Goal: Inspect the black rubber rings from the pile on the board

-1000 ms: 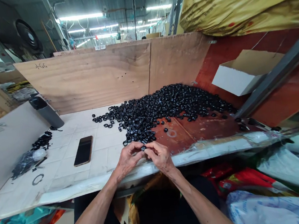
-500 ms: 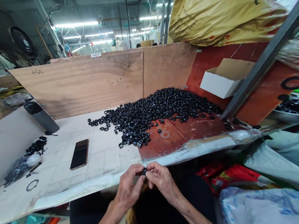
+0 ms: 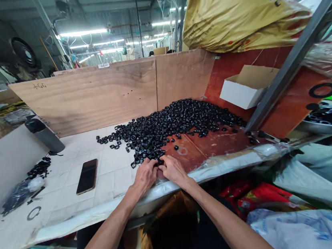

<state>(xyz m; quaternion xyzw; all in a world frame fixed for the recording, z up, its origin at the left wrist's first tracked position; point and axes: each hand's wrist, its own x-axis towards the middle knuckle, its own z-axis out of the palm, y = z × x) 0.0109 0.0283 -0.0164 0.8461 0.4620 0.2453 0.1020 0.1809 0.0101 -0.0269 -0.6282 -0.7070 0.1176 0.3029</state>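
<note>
A big heap of small black ring-like parts (image 3: 180,116) lies on the worktable. At the heap's near tip, my left hand (image 3: 145,178) reaches in with curled fingers, its fingertips down among the rings. Close beside it on the right, my right hand (image 3: 174,169) has its fingers bent and pressed together at the same spot. Dark parts show between the two sets of fingertips, but what each hand grips is hidden.
Left of the hands lie a smartphone (image 3: 87,176), a flat grey ring (image 3: 33,213) and a clear bag of black parts (image 3: 19,195). A dark bottle (image 3: 44,135) stands behind. An open sack (image 3: 146,244) sits below the table's plastic-wrapped edge (image 3: 104,211); a slanting metal post (image 3: 286,65) rises right.
Both hands have moved forward from in front of the table edge to the near tip of the heap. The small black part they held between them no longer shows. The sack below is more visible.
</note>
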